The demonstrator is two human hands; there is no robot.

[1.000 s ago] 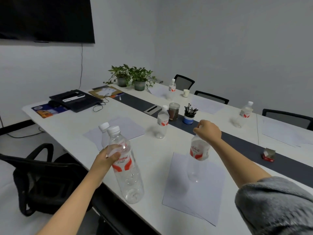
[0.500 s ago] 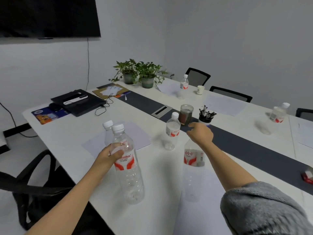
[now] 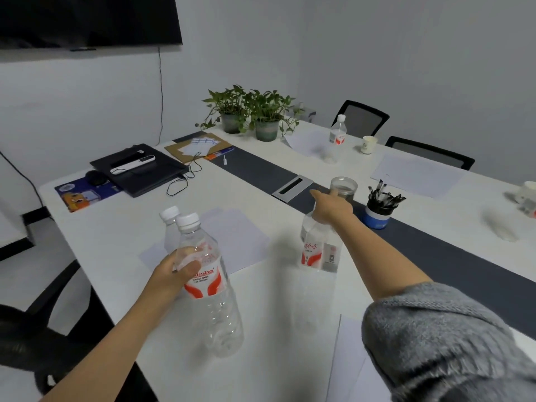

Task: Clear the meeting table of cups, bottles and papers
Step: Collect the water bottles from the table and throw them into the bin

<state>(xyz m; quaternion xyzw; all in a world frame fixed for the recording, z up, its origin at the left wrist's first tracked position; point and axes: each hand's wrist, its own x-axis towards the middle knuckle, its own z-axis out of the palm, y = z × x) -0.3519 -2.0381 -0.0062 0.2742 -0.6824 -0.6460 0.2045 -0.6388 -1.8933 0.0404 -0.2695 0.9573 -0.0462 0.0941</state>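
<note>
White table [image 3: 255, 195] is observed carrying a dark centre strip [image 3: 435, 250] running from 11 to 4 o'clock. Paper sheets [image 3: 240, 242] lie at centre. Two clear bottles [image 3: 211, 285] are clasped together by the left hand [image 3: 174, 274], fingers closed round them, at 7 o'clock. A third bottle [image 3: 319, 250] is gripped at the neck by the right hand [image 3: 333, 207]. A paper cup [image 3: 369, 144] stands at 1 o'clock.

Office meeting room: long white conference table [image 3: 246, 198] had mesh chairs [image 3: 365, 118] around it, wall-mounted screen [image 3: 87, 20], pen cup [image 3: 378, 211], laptop [image 3: 142, 169], papers [image 3: 417, 175].
</note>
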